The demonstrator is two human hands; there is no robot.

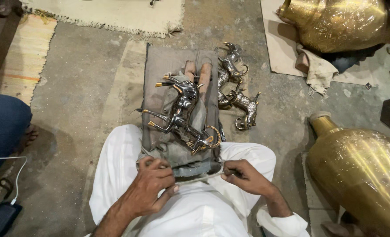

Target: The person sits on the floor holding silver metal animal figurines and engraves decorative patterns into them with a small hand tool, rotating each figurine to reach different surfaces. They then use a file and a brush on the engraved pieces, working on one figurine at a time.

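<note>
- Gripping the near edge of a grey-brown cloth pad [179, 57], the left hand [153, 186] has its fingers curled shut on the fabric, the thumb laid along a thin pale strip [200, 178] that runs across to the other hand; the right hand [245, 175] is closed in a pinch on the far end of that same strip.
- On the pad, which lies over the person's outstretched legs in white trousers [116, 175], rests a polished silver animal figurine [181, 116] with gold-tipped legs and curled gold horns; it lies on its side, head towards the hands, legs pointing left; the person's toes [198, 70] show just beyond it.
- Just right of the pad, on the concrete floor [85, 83], two more silver animal figurines [236, 87] lie close together, touching each other.
- At the right edge stands a large engraved brass vase [362, 175], tilted; a second brass vessel [340, 24] lies at top right over a beige cloth [318, 66].
- At far left, another person's knee in blue [3, 127]; a white cable [10, 175] runs to a dark device [1, 217] on the floor.
- A fringed cream mat [116, 15] lies at the top.
</note>
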